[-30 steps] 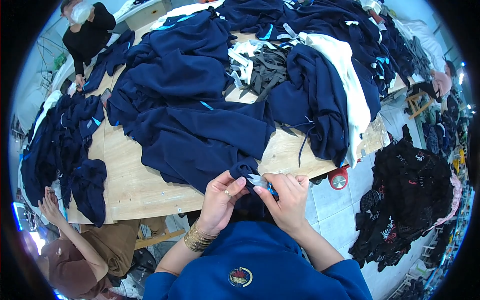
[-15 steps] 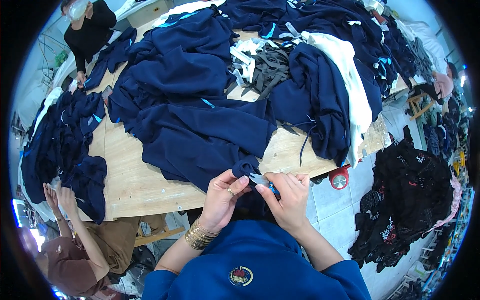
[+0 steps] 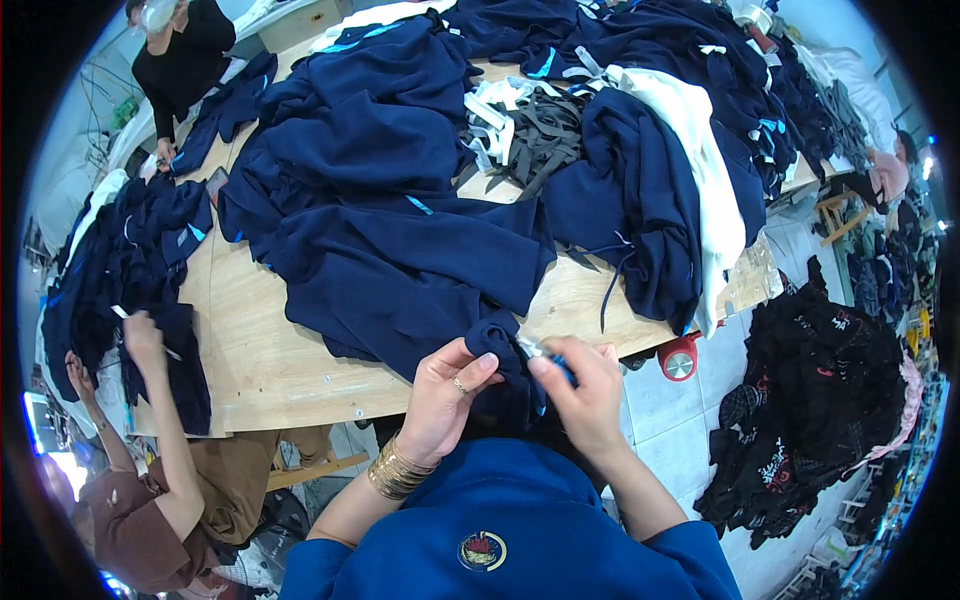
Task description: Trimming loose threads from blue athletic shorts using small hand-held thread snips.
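A navy garment (image 3: 400,255) lies bunched over the table's front edge. Its rolled end, perhaps a cuff, is pinched between the thumb and fingers of my left hand (image 3: 450,395). Closed around a small pair of blue-handled thread snips (image 3: 560,370), my right hand (image 3: 585,390) is just to the right of that end. The snips' metal blades point left toward the fabric; blur hides whether they touch it. Part of the garment hangs down between my hands.
Grey and white fabric strips (image 3: 545,140) are heaped mid-table, beside another navy garment (image 3: 640,200) and white cloth (image 3: 705,170). Black clothes (image 3: 810,400) are piled on the floor at right. Co-workers handle navy garments at the left (image 3: 150,345) and far left (image 3: 170,150).
The snips have moved slightly right, away from my left thumb, and my right hand has turned a little. More fabric shows between my hands. The left co-worker's hands have moved apart.
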The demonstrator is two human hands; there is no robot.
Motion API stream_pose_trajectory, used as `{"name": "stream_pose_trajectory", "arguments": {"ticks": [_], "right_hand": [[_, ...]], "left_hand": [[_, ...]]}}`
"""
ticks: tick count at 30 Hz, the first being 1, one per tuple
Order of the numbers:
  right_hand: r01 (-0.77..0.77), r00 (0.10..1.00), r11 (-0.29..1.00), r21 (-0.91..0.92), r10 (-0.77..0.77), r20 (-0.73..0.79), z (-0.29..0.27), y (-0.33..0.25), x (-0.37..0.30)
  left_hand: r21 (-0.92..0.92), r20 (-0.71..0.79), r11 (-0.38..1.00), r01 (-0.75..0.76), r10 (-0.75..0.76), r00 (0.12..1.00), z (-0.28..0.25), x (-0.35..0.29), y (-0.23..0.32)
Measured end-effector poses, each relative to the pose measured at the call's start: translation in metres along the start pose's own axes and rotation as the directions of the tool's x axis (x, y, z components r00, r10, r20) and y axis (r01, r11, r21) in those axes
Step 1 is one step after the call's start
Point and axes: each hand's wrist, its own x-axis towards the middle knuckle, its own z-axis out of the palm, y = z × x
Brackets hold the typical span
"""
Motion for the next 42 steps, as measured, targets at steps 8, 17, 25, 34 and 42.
{"name": "stream_pose_trajectory", "arguments": {"ticks": [8, 17, 25, 34, 42], "right_hand": [[-0.295, 0.953, 0.758, 0.581, 0.191, 0.235, -0.003, 0.009, 0.015], [-0.052, 0.995, 0.958, 0.283, 0.025, 0.099, 0.008, -0.021, 0.021], [-0.048, 0.988, 0.909, 0.413, 0.104, -0.114, 0.015, -0.025, 0.022], [-0.002, 0.995, 0.996, 0.091, -0.007, 0.101, 0.002, -0.017, 0.018], [0.293, 0.953, 0.925, -0.243, -0.262, 0.151, 0.006, -0.011, 0.013]], "left_hand": [[0.058, 0.044, 0.998, -0.035, 0.032, 0.999, -0.001, -0.003, 0.020], [0.324, 0.060, 0.931, -0.168, 0.157, 0.986, -0.007, -0.013, 0.023], [0.300, 0.088, 0.948, -0.107, 0.085, 0.993, -0.011, -0.014, 0.024], [0.276, 0.073, 0.959, -0.060, 0.041, 0.996, -0.014, -0.014, 0.026], [0.276, 0.067, 0.959, -0.063, 0.046, 0.997, -0.014, -0.015, 0.029]]}}
